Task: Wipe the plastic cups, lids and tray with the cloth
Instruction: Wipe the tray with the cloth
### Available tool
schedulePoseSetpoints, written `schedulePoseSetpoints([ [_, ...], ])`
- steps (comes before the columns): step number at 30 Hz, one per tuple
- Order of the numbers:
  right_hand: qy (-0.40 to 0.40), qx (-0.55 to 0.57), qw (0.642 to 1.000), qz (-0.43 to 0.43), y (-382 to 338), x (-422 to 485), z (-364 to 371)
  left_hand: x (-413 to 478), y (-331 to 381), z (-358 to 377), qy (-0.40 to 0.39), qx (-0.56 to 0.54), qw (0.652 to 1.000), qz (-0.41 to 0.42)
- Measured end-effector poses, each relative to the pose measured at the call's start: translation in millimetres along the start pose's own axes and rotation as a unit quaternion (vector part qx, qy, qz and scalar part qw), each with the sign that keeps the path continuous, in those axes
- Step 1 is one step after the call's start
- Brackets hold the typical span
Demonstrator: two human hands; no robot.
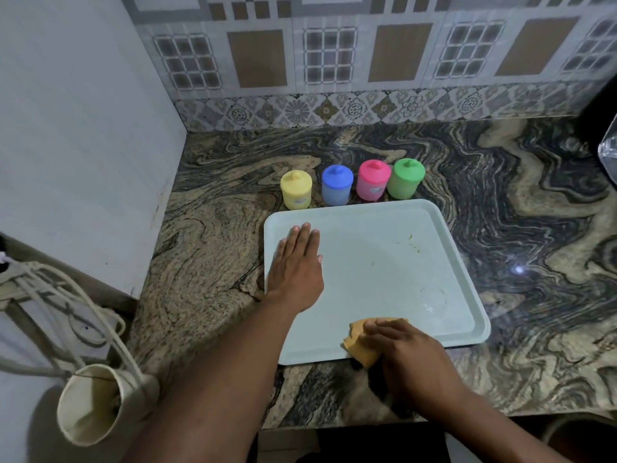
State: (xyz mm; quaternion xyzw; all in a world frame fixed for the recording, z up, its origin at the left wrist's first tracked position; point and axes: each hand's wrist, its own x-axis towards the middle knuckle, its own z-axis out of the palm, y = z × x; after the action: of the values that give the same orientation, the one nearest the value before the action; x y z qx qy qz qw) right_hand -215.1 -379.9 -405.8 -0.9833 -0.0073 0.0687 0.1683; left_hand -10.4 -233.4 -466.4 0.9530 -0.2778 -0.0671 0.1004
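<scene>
A pale blue tray [384,262] lies on the marble counter, with small yellowish specks near its far right part. My left hand [295,269] rests flat on the tray's left side, fingers together and stretched out. My right hand [407,352] presses an orange cloth [362,345] onto the tray's near edge. Behind the tray stand four lidded plastic cups in a row: yellow [296,190], blue [337,185], pink [373,180] and green [406,179].
A white wall panel [83,145] closes off the left side and a tiled wall runs along the back. A cream bag with cords [96,402] hangs at the lower left. A clear object [609,152] shows at the right edge. The counter's front edge is near my forearms.
</scene>
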Motion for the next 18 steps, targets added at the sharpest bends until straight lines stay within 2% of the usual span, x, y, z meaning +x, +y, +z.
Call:
schedulePoseSetpoints([
  [2,-0.007,0.075,0.996,0.046,8,8,-23,0,0,0,0.004,0.000,1.000,0.000],
  [4,0.048,0.149,0.983,0.093,19,31,-49,0,1,-2,0.007,-0.006,1.000,0.001],
  [6,0.142,0.138,0.972,0.129,35,69,-70,3,2,-4,-0.001,-0.027,1.000,-0.005],
  [8,0.162,0.103,0.970,0.147,50,113,-76,4,5,-4,-0.009,-0.041,0.999,-0.021],
  [13,0.037,0.034,0.992,0.112,62,163,-39,-3,12,5,0.031,0.019,0.999,-0.032],
  [18,0.143,-0.019,0.989,0.039,45,97,6,-2,12,6,0.035,0.034,0.998,-0.033],
])
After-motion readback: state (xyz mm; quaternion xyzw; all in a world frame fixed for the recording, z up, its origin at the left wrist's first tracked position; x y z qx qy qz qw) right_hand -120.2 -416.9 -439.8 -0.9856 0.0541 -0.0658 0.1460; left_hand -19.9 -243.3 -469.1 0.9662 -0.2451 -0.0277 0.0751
